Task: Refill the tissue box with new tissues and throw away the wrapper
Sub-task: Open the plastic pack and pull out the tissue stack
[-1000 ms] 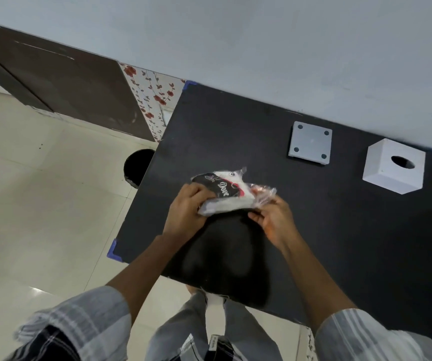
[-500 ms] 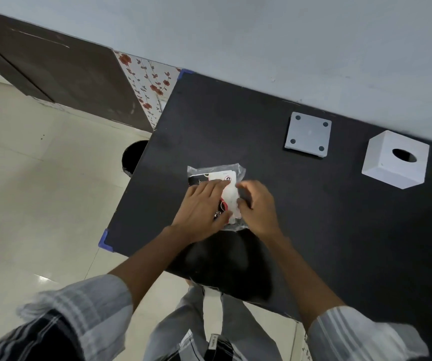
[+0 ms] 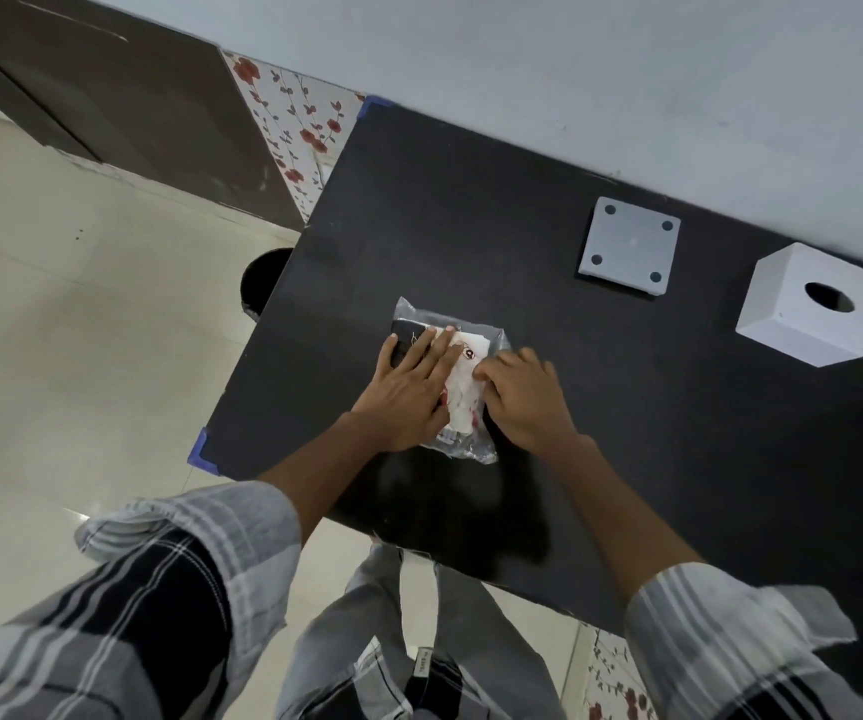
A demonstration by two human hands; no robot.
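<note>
A plastic-wrapped tissue pack (image 3: pixel 463 402) lies flat on the black table (image 3: pixel 471 241) near its front left corner. My left hand (image 3: pixel 411 389) presses flat on the pack's left side, fingers spread. My right hand (image 3: pixel 525 397) rests on the pack's right edge with fingers curled, pinching the wrapper. The white tissue box (image 3: pixel 808 304), with an oval hole on top, stands at the table's far right. Its grey square base plate (image 3: pixel 629 252) lies upside down to the left of the box, with a dark round foot at each corner.
A black round bin (image 3: pixel 263 278) stands on the tiled floor just past the table's left edge. A wall runs behind the table. A dark wooden panel and a floral panel (image 3: pixel 294 122) stand at the back left.
The pack was held up off the table between both hands; it now lies flat, with my left hand pressing on it and my right hand at its right edge.
</note>
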